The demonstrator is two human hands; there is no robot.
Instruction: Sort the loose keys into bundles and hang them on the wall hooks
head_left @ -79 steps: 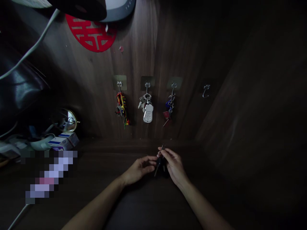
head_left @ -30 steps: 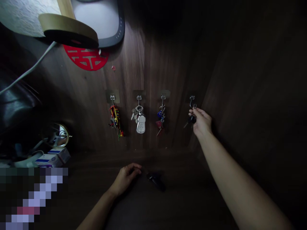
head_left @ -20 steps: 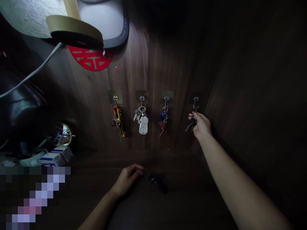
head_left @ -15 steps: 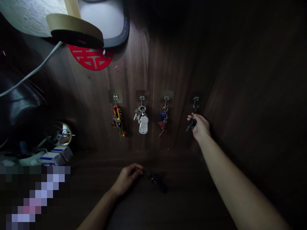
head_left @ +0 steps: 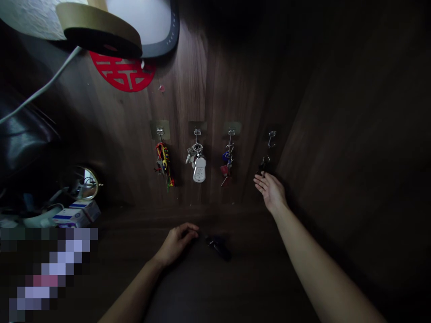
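Note:
At the far right of the row, my right hand (head_left: 273, 193) grips a small bunch of dark keys (head_left: 263, 168) by its lower part, its metal ring sticking up above my fingers. That ring is apart from the bare metal hook (head_left: 271, 140) above it. My left hand (head_left: 177, 242) lies on the dark surface below, fingers loosely bent with a gap to the thumb and nothing visible in them. Just right of its fingertips lies a black key fob (head_left: 218, 247), dim and hard to make out.
Three other wall hooks carry a colourful braided key bunch (head_left: 164, 163), keys with a silver tag (head_left: 199, 169) and keys with blue and red pieces (head_left: 227, 161). At left are a round mirror (head_left: 88, 184), small boxes (head_left: 76, 215), a lamp base (head_left: 101, 31) and its cable (head_left: 50, 83).
My right hand has moved down with the keys, and their ring has come away from the hook. The left hand stays by the black fob. The whole view has shifted slightly.

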